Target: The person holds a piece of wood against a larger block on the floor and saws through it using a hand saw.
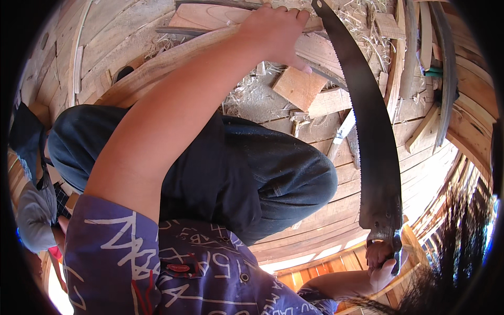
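My right hand (382, 261), at the lower right, is closed round the handle of a large handsaw (371, 126). Its dark, curved blade stands away from me, with the toothed edge facing left and the tip near the top of the view. My left arm stretches forward, and my left hand (275, 34) lies over a long wooden plank (197, 52), fingers across its far side and thumb on the near side. The saw tip is just right of that hand, close to the plank's end; whether they touch I cannot tell.
A square wood block (299, 88) and offcuts lie on the plank floor among shavings. A tool with a pale blade (344, 128) lies left of the saw. Curved wood strips (445, 73) are at the right. Another person (37, 215) is at the far left.
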A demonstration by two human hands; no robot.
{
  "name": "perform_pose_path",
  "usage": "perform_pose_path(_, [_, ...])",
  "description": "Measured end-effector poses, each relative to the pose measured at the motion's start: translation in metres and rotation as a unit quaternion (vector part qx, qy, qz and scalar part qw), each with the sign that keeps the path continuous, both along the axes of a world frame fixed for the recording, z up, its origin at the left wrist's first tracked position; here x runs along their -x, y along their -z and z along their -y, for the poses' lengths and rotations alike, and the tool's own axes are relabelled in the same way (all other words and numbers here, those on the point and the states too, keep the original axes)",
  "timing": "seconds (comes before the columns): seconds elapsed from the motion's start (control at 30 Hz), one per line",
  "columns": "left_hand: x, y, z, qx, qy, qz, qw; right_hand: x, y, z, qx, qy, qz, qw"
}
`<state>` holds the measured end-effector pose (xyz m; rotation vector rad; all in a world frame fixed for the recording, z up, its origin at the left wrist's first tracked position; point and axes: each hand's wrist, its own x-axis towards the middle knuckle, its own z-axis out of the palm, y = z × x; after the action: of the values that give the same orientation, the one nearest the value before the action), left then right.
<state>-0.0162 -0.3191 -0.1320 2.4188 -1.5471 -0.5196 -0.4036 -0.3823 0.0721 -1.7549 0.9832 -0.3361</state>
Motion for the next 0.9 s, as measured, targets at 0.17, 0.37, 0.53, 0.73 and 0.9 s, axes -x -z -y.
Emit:
perform_pose_path(0.17, [0.004,0.023,0.005,0.006,0.009,0.044,0.999,0.002,-0.003,0.019,-0.044,-0.036,0.019,0.998])
perform_pose_path(0.37, [0.001,-0.011,0.012,-0.056,0.021,-0.029,0.998,-0.025,0.028,0.019,-0.053,0.007,-0.014,0.998])
perform_pose_path(0.53, [0.003,0.027,0.007,-0.001,0.004,0.048,0.999,-0.113,0.080,0.027,-0.020,-0.047,-0.018,0.999])
perform_pose_path(0.73, [0.005,0.022,0.004,0.001,0.000,0.039,0.999,-0.141,0.094,0.036,-0.053,-0.030,-0.031,0.998])
perform_pose_path(0.9, [0.003,0.016,-0.001,0.001,-0.004,0.041,0.999,-0.065,0.063,0.031,-0.059,-0.034,-0.007,0.998])
